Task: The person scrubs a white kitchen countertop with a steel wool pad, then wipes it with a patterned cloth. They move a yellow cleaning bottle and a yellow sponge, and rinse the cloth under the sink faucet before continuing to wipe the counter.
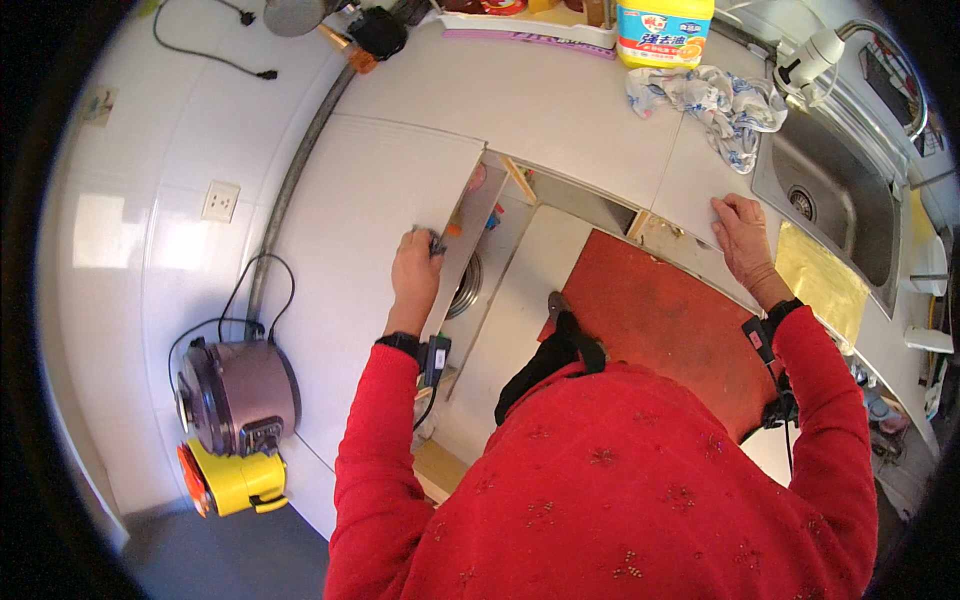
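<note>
My left hand [416, 274] is closed around a small grey scouring pad [436, 241], most of it hidden by the fingers, on the white countertop [360, 202] near its inner edge. On the counter's right stretch, my right hand [739, 232] rests with bent fingers beside the sink, with nothing seen in it. A crumpled white plastic bag with a blue pattern [720, 105] lies beyond that hand. Behind the bag stands a yellow detergent jug [664, 37].
The steel sink [840, 187] with its faucet [817, 60] is at the right, a gold-coloured mat [821, 281] along its near side. An electric pressure cooker [244, 394] and a yellow appliance [240, 476] stand at the left. Open cabinet shelves [517, 247] lie below the counter edge.
</note>
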Demonstrator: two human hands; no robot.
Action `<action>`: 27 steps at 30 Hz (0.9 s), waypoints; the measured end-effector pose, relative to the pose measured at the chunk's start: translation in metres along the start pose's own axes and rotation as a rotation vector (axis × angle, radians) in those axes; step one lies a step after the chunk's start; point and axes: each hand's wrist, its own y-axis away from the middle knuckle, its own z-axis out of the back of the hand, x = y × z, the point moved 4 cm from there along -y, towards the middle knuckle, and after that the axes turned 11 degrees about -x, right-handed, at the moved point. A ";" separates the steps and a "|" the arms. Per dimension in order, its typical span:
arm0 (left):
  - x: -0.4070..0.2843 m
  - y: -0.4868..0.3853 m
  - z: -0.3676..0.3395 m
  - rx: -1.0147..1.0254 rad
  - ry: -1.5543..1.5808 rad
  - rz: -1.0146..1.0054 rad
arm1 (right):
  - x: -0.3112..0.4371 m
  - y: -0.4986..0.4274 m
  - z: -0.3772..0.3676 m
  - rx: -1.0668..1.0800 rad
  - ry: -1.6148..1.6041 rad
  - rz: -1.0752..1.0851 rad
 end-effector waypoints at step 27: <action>-0.062 -0.132 -0.062 -0.177 0.176 -0.105 | -0.002 0.002 -0.001 0.056 0.028 -0.048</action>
